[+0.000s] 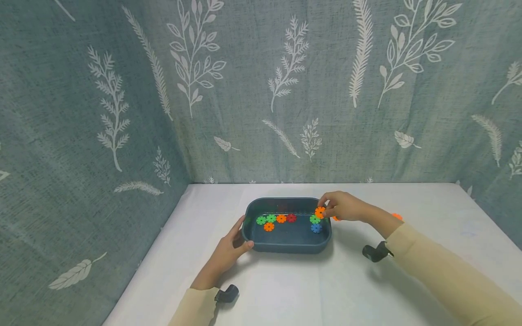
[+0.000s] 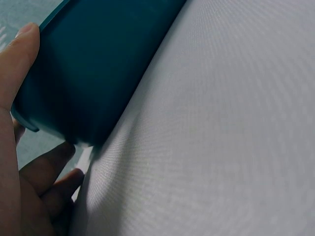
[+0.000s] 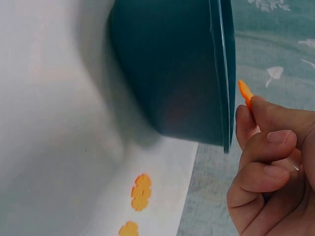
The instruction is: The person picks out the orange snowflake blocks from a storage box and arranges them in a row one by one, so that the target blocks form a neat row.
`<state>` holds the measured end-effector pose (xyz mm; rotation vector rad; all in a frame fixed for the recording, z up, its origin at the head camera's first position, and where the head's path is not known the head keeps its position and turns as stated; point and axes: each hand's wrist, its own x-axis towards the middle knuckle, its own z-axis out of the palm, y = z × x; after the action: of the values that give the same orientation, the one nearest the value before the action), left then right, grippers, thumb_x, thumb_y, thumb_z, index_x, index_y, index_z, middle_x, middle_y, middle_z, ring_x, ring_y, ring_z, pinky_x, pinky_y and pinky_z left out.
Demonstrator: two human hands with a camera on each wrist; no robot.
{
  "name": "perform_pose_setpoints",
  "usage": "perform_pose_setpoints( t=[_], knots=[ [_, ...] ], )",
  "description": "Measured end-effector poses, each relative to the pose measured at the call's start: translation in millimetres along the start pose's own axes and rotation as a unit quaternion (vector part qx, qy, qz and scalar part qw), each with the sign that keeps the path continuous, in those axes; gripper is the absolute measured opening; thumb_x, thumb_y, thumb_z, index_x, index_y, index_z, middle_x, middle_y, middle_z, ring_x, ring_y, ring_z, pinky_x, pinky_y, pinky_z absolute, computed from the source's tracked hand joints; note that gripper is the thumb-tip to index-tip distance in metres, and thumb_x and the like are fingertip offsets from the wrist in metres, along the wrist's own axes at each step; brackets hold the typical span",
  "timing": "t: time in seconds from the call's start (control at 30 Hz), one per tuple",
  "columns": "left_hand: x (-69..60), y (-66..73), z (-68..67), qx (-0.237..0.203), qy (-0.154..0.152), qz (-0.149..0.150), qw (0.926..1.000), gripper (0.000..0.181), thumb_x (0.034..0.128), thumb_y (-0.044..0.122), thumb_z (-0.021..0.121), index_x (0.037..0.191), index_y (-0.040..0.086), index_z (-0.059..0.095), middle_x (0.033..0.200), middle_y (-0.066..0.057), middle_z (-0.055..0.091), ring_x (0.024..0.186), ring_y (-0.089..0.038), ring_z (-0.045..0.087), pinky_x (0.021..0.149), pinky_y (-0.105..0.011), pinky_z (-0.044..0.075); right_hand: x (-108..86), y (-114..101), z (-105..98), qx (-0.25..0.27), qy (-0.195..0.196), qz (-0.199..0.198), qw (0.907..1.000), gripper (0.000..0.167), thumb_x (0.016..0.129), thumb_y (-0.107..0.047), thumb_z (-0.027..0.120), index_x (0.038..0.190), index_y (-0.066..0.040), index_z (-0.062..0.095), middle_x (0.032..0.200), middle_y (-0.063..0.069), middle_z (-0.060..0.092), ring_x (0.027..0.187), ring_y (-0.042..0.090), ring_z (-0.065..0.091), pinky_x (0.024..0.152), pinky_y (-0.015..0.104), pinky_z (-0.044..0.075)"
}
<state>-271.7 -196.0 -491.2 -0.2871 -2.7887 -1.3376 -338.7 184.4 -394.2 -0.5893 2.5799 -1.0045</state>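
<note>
While the left hand (image 1: 226,256) holds the teal tray (image 1: 285,247) at its left end, the right hand (image 1: 344,206) pinches 1 orange disc (image 1: 320,212) over the right end. Inside left: 2 green discs (image 1: 261,220), 2 orange discs (image 1: 268,227), 1 red disc (image 1: 291,218). Inside right: green disc (image 1: 314,220), 1 blue disc (image 1: 316,228). On white table (image 1: 281,290): loose orange discs (image 3: 141,189).

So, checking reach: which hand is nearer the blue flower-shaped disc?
Right hand, beyond and right of the disc; left hand holds the left end of the teal rectangular tray.
</note>
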Motion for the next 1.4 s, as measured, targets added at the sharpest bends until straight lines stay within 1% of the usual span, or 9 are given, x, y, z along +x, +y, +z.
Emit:
perform_pose_setpoints(
  t=[0.13, 0.37, 0.53, 0.67, 0.77, 0.93, 1.17, 1.3, 1.4],
  knots=[
    [0.4, -1.2, 0.1, 0.000, 0.000, 0.003, 1.0000, 0.083, 0.0865, 0.047, 0.071, 0.153, 0.042, 0.023, 0.142, -0.012, 0.050, 0.134, -0.032, 0.043, 0.106, -0.067, 0.021, -3.4, 6.0, -2.5, 0.005, 0.008, 0.013, 0.9999, 0.026, 0.091, -0.010, 0.068, 0.116, -0.008, 0.063, 0.088, 0.006, 0.067, 0.074, 0.027, 0.060, 0.063, 0.033, 0.051],
    [0.6, -0.7, -0.2, -0.005, -0.001, 0.004, 1.0000, 0.084, 0.0863, 0.047, 0.071, 0.154, 0.039, 0.023, 0.142, -0.012, 0.050, 0.134, -0.033, 0.043, 0.106, -0.067, 0.022, -13.0, 17.3, -9.3, 0.025, 0.022, 0.029, 0.9990, 0.025, 0.091, -0.007, 0.066, 0.116, -0.008, 0.063, 0.090, 0.010, 0.067, 0.068, 0.023, 0.056, 0.060, 0.032, 0.049],
    [1.0, -0.7, -0.6, -0.001, -0.001, 0.005, 1.0000, 0.084, 0.0864, 0.047, 0.071, 0.155, 0.037, 0.023, 0.142, -0.012, 0.051, 0.133, -0.033, 0.043, 0.106, -0.067, 0.022, -19.7, 27.7, -15.2, 0.035, 0.029, 0.040, 0.9982, 0.026, 0.092, -0.009, 0.065, 0.118, -0.008, 0.062, 0.094, 0.011, 0.066, 0.075, 0.029, 0.059, 0.065, 0.034, 0.051],
    [0.6, -0.2, -0.7, -0.001, -0.002, 0.002, 1.0000, 0.084, 0.0857, 0.049, 0.071, 0.154, 0.040, 0.023, 0.142, -0.012, 0.050, 0.133, -0.032, 0.043, 0.106, -0.067, 0.022, -23.7, 37.3, -19.0, 0.041, 0.036, 0.050, 0.9973, 0.028, 0.093, -0.010, 0.065, 0.120, -0.007, 0.061, 0.095, 0.010, 0.064, 0.080, 0.031, 0.059, 0.066, 0.034, 0.051],
    [0.3, 0.2, -0.8, -0.003, -0.001, 0.004, 1.0000, 0.084, 0.0855, 0.049, 0.071, 0.154, 0.041, 0.023, 0.142, -0.012, 0.050, 0.133, -0.032, 0.044, 0.106, -0.067, 0.022, -27.2, 44.2, -21.2, 0.052, 0.040, 0.054, 0.9964, 0.028, 0.093, -0.011, 0.065, 0.121, -0.006, 0.061, 0.097, 0.013, 0.064, 0.072, 0.028, 0.057, 0.062, 0.033, 0.048],
    [0.2, -0.6, -0.2, -0.003, -0.002, 0.007, 1.0000, 0.084, 0.0863, 0.046, 0.072, 0.154, 0.038, 0.023, 0.142, -0.013, 0.050, 0.133, -0.032, 0.044, 0.106, -0.066, 0.024, -34.6, 54.4, -24.1, 0.072, 0.050, 0.058, 0.9945, 0.028, 0.093, -0.009, 0.064, 0.120, -0.004, 0.060, 0.096, 0.017, 0.063, 0.063, 0.022, 0.052, 0.056, 0.030, 0.045],
    [-1.6, 2.7, -1.1, 0.002, -0.003, -0.004, 1.0000, 0.084, 0.0856, 0.047, 0.072, 0.154, 0.038, 0.024, 0.143, -0.013, 0.049, 0.133, -0.033, 0.043, 0.106, -0.067, 0.022, -43.8, 67.1, -29.3, 0.075, 0.059, 0.064, 0.9934, 0.031, 0.094, -0.009, 0.063, 0.123, -0.002, 0.058, 0.094, 0.017, 0.061, 0.057, 0.020, 0.047, 0.052, 0.029, 0.042],
    [-1.4, 3.1, -1.4, 0.002, -0.002, -0.002, 1.0000, 0.083, 0.0861, 0.046, 0.072, 0.154, 0.040, 0.024, 0.143, -0.013, 0.049, 0.133, -0.033, 0.044, 0.106, -0.067, 0.022, -49.5, 77.8, -32.3, 0.084, 0.065, 0.066, 0.9922, 0.032, 0.094, -0.008, 0.063, 0.124, 0.000, 0.058, 0.094, 0.017, 0.061, 0.054, 0.019, 0.044, 0.051, 0.029, 0.041],
    [-0.9, 2.6, -1.0, 0.000, -0.003, 0.000, 1.0000, 0.083, 0.0863, 0.045, 0.072, 0.154, 0.041, 0.024, 0.143, -0.013, 0.049, 0.132, -0.032, 0.044, 0.106, -0.067, 0.022, -55.5, 87.6, -35.0, 0.090, 0.069, 0.059, 0.9918, 0.033, 0.093, -0.006, 0.061, 0.125, 0.001, 0.057, 0.092, 0.016, 0.061, 0.051, 0.018, 0.042, 0.049, 0.029, 0.040]
  ],
)
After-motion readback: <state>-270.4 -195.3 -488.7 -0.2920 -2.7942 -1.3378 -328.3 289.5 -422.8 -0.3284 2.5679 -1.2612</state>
